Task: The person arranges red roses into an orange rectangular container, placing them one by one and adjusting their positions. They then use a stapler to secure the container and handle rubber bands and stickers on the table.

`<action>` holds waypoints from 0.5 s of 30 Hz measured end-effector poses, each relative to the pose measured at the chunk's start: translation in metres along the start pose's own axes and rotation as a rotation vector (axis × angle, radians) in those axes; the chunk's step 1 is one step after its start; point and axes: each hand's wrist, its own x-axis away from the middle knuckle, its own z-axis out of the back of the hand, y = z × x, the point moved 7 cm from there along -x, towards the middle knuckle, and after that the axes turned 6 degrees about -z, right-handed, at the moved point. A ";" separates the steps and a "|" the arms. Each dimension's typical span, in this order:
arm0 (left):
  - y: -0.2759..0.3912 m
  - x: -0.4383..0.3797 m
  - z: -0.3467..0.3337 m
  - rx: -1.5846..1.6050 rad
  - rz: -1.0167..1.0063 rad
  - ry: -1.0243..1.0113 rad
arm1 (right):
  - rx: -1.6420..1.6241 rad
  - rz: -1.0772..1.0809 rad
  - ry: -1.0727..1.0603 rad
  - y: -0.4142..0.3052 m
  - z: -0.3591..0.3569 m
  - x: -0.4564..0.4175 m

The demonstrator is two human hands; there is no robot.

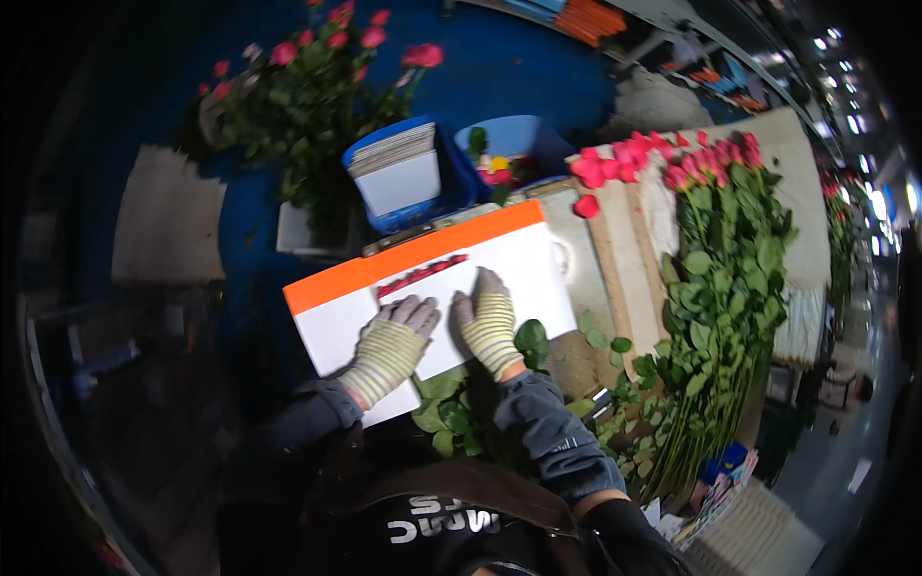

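Observation:
A white sheet of card [522, 259] with an orange band [418, 246] along its far edge lies in front of me, wrapped around roses. A row of dark red rose heads [425, 275] shows in a slit between the white layers, and green leaves [448, 416] stick out at the near edge. My left hand [395, 344], in a striped glove, lies flat on the card just below the row of heads. To its right, my right hand [491, 320] rests on the card with the thumb apart from the fingers. Neither hand grasps anything.
Many pink roses [709, 169] with long leafy stems lie on the right, beside loose petals [605, 167]. Beyond the card stand a blue bin of stacked card sheets [396, 169] and a blue bin with petals [522, 137]. More roses [302, 101] stand at the far left.

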 end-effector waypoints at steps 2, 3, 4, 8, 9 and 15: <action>0.005 -0.003 0.004 -0.003 0.013 -0.048 | -0.064 -0.040 -0.133 0.004 0.010 -0.003; 0.011 -0.002 0.008 0.008 -0.003 -0.063 | -0.103 -0.060 -0.203 0.008 0.029 -0.003; 0.001 -0.015 0.002 0.073 0.001 -0.056 | -0.057 -0.031 -0.235 0.012 0.056 -0.030; 0.001 -0.005 -0.029 -0.019 -0.022 0.057 | 0.009 0.075 0.175 0.087 0.214 -0.113; -0.007 0.007 -0.029 -0.037 -0.004 0.077 | 0.072 0.068 0.413 0.105 0.253 -0.145; 0.006 -0.009 -0.023 -0.035 -0.096 0.070 | 0.960 -0.286 0.207 0.264 0.323 -0.174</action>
